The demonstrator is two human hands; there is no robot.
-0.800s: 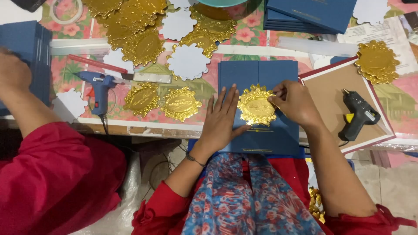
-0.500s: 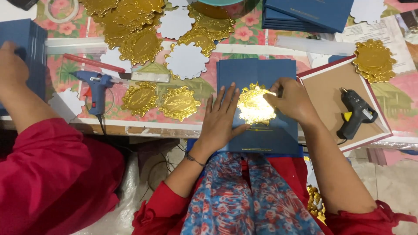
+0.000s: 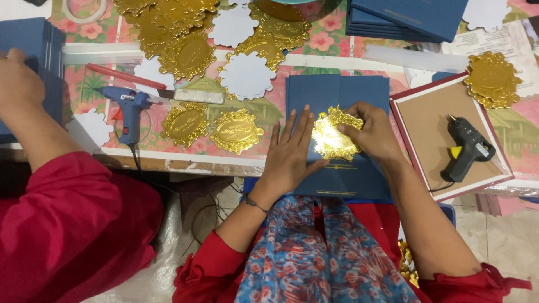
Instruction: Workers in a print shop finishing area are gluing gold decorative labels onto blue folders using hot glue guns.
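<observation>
Floral worktop (image 3: 269, 106) carries a blue folder (image 3: 342, 168). Left hand (image 3: 292, 154) lies flat, fingers spread, on it; right hand (image 3: 373, 132) pinches a gold emblem (image 3: 331, 137) at the folder's centre.

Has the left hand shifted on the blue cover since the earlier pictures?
No. The left hand lies flat on the blue cover, fingers spread beside the gold emblem, at the same spot relative to the cover's left edge.

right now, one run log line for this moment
left hand: flat on blue folder | right hand: pressing gold emblem onto folder | black glue gun: on tray, untouched
</observation>
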